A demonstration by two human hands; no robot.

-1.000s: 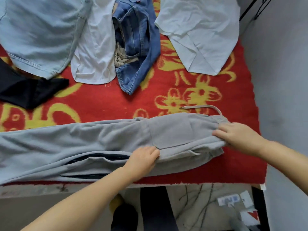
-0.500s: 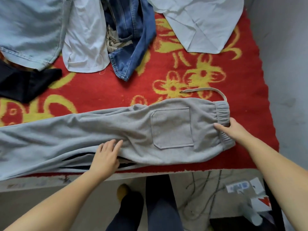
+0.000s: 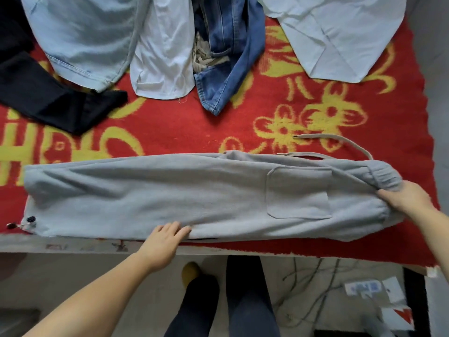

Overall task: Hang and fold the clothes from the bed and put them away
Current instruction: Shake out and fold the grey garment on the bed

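Grey sweatpants [image 3: 182, 195] lie stretched lengthwise along the near edge of the bed, legs folded one on the other, patch pocket up, waistband to the right with its drawstring trailing. My left hand [image 3: 162, 242] rests flat on the pants' near edge around the middle, fingers straight. My right hand [image 3: 403, 198] touches the waistband end, fingers extended over the fabric.
The red blanket with yellow flowers [image 3: 243, 132] covers the bed. Behind lie a black garment [image 3: 48, 98], light denim [image 3: 82, 37], a white shirt [image 3: 162, 57], blue jeans [image 3: 230, 52] and a pale shirt [image 3: 340, 35]. Cables and papers [image 3: 364, 293] lie on the floor; a wall stands on the right.
My left hand slid left along the pants' near edge, flattening the fabric and closing the gap between the legs. My right hand stayed at the waistband. The view widened leftward to the cuffs.
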